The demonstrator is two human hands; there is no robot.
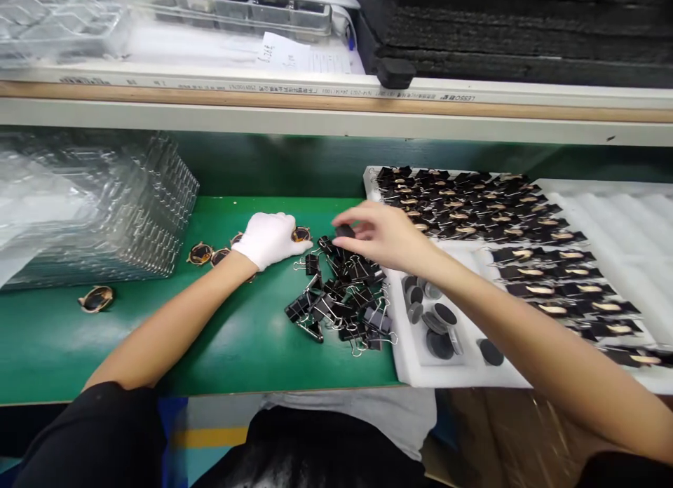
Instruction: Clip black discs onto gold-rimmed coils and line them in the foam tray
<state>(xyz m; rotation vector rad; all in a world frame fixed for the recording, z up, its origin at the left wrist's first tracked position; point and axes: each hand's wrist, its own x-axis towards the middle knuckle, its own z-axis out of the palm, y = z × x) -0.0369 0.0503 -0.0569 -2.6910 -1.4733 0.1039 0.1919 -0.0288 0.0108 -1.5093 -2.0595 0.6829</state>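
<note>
My left hand (269, 240), in a white glove, is closed at a round gold-rimmed watch part (301, 235) on the green table. More such parts (200, 253) lie just left of it, and a single one (97, 299) sits farther left. Bare, my right hand (376, 237) pinches a dark round disc (345, 231) above the top of a pile of black binder clips (347, 292). Several dark discs (439, 344) rest in a white foam tray (415, 365). Behind and right of them, rows of clipped parts (463, 200) fill white trays.
Stacked clear plastic trays (126, 214) stand on the left of the green table (210, 362). A shelf (294, 114) crosses above, bearing clear boxes, paper (287, 52) and black foam sheets (515, 39). An unfilled white foam tray (620, 228) lies far right.
</note>
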